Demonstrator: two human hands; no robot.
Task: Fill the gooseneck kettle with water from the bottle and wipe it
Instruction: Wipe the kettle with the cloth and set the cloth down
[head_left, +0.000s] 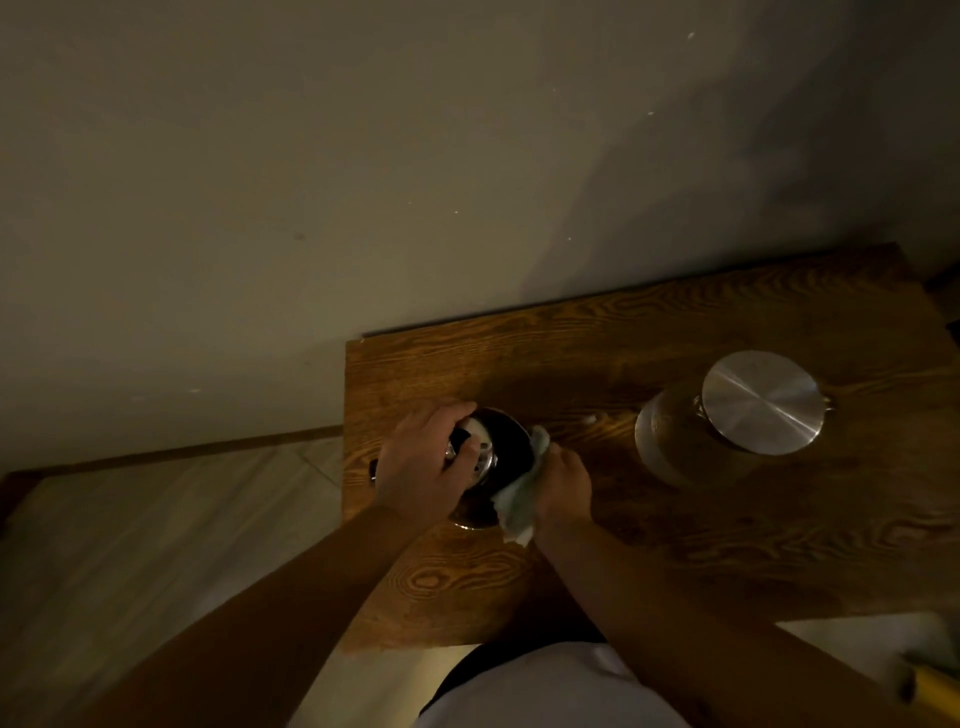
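The desk (675, 545) is left bare along its near edge. The right side is blocked by an upturned pot (727, 421); the left edge is taken by the kettle (498, 467).

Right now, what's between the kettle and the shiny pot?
Mostly bare wooden table, seen from the head camera; only a tiny unclear speck lies between kettle and pot.

left hand (423, 465) gripping, right hand (563, 480) clenched

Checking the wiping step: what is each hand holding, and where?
Left hand grips the kettle top; right hand holds a bunched cloth against its side.
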